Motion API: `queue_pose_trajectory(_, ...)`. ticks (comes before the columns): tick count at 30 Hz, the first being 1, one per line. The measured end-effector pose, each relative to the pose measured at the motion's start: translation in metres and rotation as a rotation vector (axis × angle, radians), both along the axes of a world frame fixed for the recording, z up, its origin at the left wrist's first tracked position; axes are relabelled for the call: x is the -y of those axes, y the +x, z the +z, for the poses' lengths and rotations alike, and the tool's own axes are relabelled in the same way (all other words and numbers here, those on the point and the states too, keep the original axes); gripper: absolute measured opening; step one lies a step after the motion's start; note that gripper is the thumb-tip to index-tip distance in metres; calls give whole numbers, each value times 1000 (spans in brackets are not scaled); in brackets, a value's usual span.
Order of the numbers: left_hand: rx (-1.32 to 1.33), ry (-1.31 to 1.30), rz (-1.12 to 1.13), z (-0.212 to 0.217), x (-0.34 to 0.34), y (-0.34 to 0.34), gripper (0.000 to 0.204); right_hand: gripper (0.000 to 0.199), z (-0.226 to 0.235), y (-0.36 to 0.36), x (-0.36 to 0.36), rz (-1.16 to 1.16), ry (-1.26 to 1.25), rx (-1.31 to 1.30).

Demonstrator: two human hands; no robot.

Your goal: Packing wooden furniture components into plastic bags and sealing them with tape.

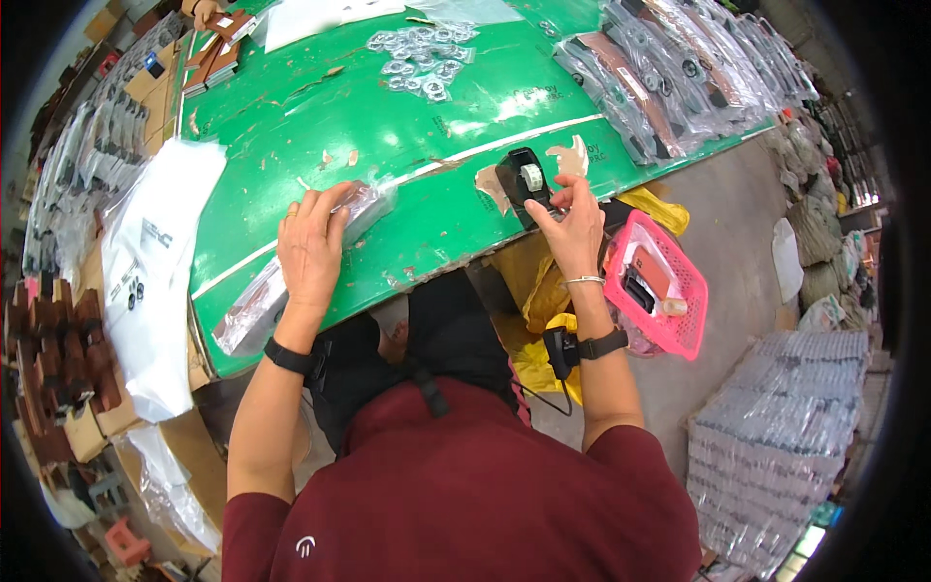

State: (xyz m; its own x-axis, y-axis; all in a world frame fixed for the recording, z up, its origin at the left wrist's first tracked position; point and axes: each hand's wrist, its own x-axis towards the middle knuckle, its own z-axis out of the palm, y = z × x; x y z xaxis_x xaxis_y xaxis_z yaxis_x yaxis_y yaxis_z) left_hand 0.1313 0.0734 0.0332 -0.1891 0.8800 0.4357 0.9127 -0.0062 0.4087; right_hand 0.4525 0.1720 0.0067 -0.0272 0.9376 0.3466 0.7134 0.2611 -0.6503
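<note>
A long clear-plastic package (pixel 254 303) with something brown inside lies slantwise along the near left of the green table. My left hand (pixel 315 242) lies over its middle, fingers curled round it; the package's far end (pixel 367 209) shows beyond my fingertips. To the right, at the near edge, stands a black tape dispenser (pixel 512 184) with a pale tape roll (pixel 531 177) in it. My right hand (pixel 577 231) is at its near right end, thumb and fingers bent round that end. Whether a strip of tape is between them is too small to see.
Clear rings in bags (pixel 422 58) lie on the table (pixel 291 126). Wrapped packages (pixel 659 78) pile up at far right. White plastic sheeting (pixel 155 262) hangs at left. A pink basket (pixel 690 281) stands below my right hand. Another person's hand (pixel 204 12) is at far left.
</note>
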Motion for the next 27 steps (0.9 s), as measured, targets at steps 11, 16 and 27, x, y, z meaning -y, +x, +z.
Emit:
queue_pose_trajectory(11, 0, 29, 10, -7, -2, -1, 31, 50, -9, 5, -17, -14, -179, -194)
queue_pose_trajectory(16, -6, 27, 18, -7, -3, 0, 33, 44, 3, 13, -14, 7, -123, -111)
queue_pose_trajectory(27, 21, 44, 30, -9, 0, -4, 36, 19, -33, 43, 29, 121, -466, -863)
